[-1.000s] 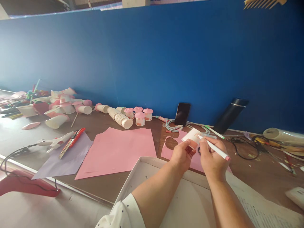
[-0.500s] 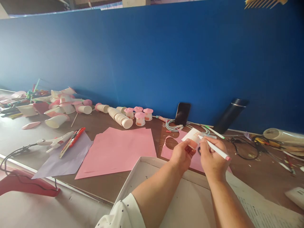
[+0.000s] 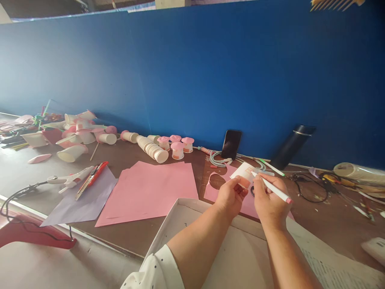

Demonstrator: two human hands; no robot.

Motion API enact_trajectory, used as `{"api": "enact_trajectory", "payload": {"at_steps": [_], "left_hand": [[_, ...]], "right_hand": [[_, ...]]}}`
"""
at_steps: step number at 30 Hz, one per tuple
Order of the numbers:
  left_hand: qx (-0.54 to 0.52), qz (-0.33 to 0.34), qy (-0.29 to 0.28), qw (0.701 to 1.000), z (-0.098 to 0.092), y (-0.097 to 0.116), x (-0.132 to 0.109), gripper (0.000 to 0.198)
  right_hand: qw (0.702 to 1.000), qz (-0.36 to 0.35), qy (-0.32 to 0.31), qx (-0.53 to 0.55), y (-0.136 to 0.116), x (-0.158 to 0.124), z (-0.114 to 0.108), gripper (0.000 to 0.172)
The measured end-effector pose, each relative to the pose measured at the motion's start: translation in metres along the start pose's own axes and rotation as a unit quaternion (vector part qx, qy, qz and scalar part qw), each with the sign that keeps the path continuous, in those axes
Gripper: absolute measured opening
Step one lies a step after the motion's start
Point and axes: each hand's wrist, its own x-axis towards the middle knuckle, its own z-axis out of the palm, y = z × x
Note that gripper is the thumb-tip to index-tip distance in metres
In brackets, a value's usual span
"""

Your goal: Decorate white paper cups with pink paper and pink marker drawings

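Note:
My left hand (image 3: 232, 196) is closed on a small white paper cup (image 3: 242, 170), tilted on its side, with a drawn window and a salmon-coloured patch. A white marker with a pink end (image 3: 276, 190) is pinched in my right hand (image 3: 270, 200), its tip at the window drawing on the cup. Both hands are above pink cut paper (image 3: 213, 194) and the far side of a white box lid (image 3: 171, 218). Several small cups with pink roofs (image 3: 177, 151) stand left of my hands, beside a lying stack of cups (image 3: 152, 149).
Pink sheets (image 3: 150, 192), a glue gun (image 3: 69, 180) and a red cutter (image 3: 92, 180) lie at the left. Behind are a phone (image 3: 231, 144), a coiled cable (image 3: 217, 160) and a black bottle (image 3: 292, 147). More cups (image 3: 72, 153) are piled at the far left.

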Motion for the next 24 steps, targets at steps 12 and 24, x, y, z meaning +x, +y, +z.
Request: {"api": "enact_trajectory", "payload": {"at_steps": [12,24], "left_hand": [[-0.029,-0.005,0.005,1.0,-0.0009,0.0005,0.0037,0.006],[-0.056,-0.01,0.019,0.998,-0.0004,0.0021,0.0042,0.005]], "right_hand": [[1.0,0.021,-0.01,0.0,-0.0051,0.0006,-0.0024,0.026],[0.998,-0.014,0.0,0.065,-0.0007,0.0013,-0.003,0.033]]}}
